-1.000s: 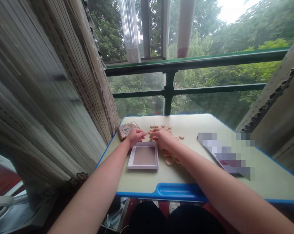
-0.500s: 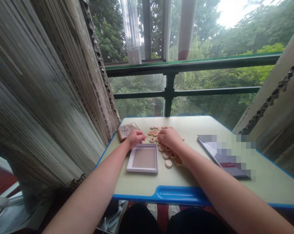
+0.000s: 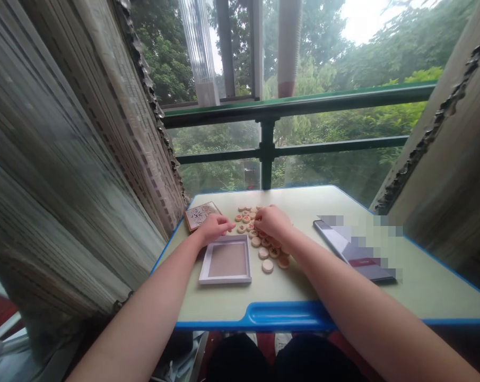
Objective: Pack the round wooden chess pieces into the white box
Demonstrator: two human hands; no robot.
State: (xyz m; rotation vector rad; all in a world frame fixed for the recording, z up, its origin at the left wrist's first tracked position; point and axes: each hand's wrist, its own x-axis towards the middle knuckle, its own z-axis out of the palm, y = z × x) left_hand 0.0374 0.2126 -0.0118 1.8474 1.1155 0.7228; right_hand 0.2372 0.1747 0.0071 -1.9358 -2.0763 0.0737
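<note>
Round wooden Chinese chess pieces (image 3: pixel 268 266), some with red or dark characters, lie in a loose heap at the middle of the table. My right hand (image 3: pixel 272 223) is over the heap's upper part, fingers curled down in a pinch on a piece that they mostly hide. To the left, my left hand (image 3: pixel 216 228) hovers above the far edge of a shallow white box tray (image 3: pixel 246 260), its fingers stretched toward the pieces and nothing visible in them. Behind that hand, partly covered by it, sits a square box lid with a printed top (image 3: pixel 200 213).
The pale table (image 3: pixel 219 310) has a blue rim and a moulded blue trough (image 3: pixel 287 314) at its front. A flat dark-edged object (image 3: pixel 353 254), partly pixelated, lies to the right. Curtains hang on both sides, and a green railing (image 3: pixel 303 106) stands behind the table.
The view has shifted slightly, so everything sits a little further left. My left hand's fingers have straightened. My right hand stays over the pieces.
</note>
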